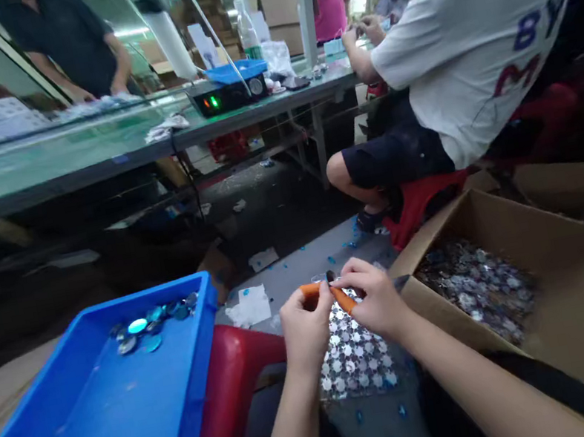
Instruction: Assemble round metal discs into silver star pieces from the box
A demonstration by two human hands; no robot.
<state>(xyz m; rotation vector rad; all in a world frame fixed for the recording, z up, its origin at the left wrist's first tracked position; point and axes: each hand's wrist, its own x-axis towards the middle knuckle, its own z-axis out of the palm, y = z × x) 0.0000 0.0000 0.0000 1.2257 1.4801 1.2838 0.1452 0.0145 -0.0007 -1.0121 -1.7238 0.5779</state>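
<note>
My left hand (pixel 305 329) and my right hand (pixel 378 297) meet in front of me, fingers pinched together. Between the fingertips is a small dark round piece (pixel 330 276), partly hidden by them. Orange covers (pixel 345 299) wrap a finger on each hand. Below the hands lies a sheet of silvery scalloped discs (pixel 354 358) in rows. A dark pointed thing (pixel 400 281) shows beside my right hand; I cannot tell whether the hand holds it.
To the left, a blue tray (pixel 135 419) with several round shiny pieces (pixel 147 325) sits by a red stool (pixel 238 363). An open cardboard box (pixel 568 283) of small silvery pieces stands right. A seated co-worker (pixel 465 45) and a long workbench (pixel 115 148) are ahead.
</note>
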